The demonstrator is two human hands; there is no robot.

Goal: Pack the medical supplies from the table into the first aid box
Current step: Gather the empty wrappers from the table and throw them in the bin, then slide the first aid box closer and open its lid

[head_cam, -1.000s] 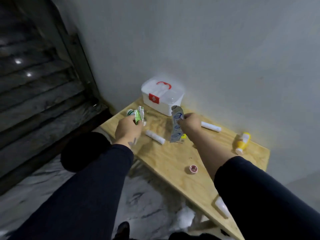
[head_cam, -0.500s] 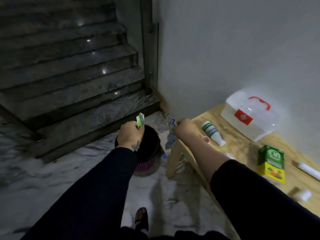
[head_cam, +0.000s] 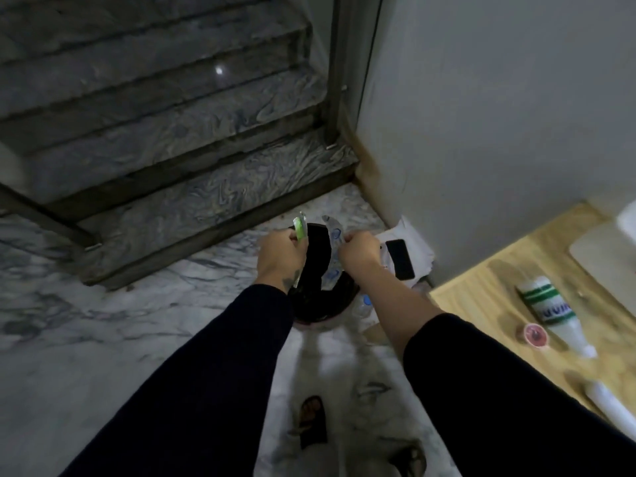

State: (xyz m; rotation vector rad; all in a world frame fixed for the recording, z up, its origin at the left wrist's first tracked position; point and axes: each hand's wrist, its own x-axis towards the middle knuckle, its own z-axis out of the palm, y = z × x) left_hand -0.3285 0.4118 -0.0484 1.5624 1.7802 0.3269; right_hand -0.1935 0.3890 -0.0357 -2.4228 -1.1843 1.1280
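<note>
My left hand (head_cam: 280,254) grips a small green wrapper (head_cam: 300,227), held upright over a dark round bin (head_cam: 325,297) on the floor. My right hand (head_cam: 358,251) pinches a long silver wrapper with blue print (head_cam: 333,256) that hangs down into the bin's mouth. On the wooden table (head_cam: 481,284) at the right lie a white bottle with green bands (head_cam: 550,308) and a small red-topped round tin (head_cam: 535,334). A corner of the white first aid box (head_cam: 626,220) shows at the right edge. A white roll (head_cam: 609,406) lies near the table's front edge.
Marble stairs (head_cam: 172,160) rise at the left and back. A black phone (head_cam: 400,259) lies on white papers (head_cam: 418,246) beside the wall. A clear plastic bottle (head_cam: 364,304) lies next to the bin. Sandalled feet (head_cam: 311,421) stand on the marble floor.
The view has swung left from the table to the floor. Both hands carried their wrappers away from the table and now hold them over the bin.
</note>
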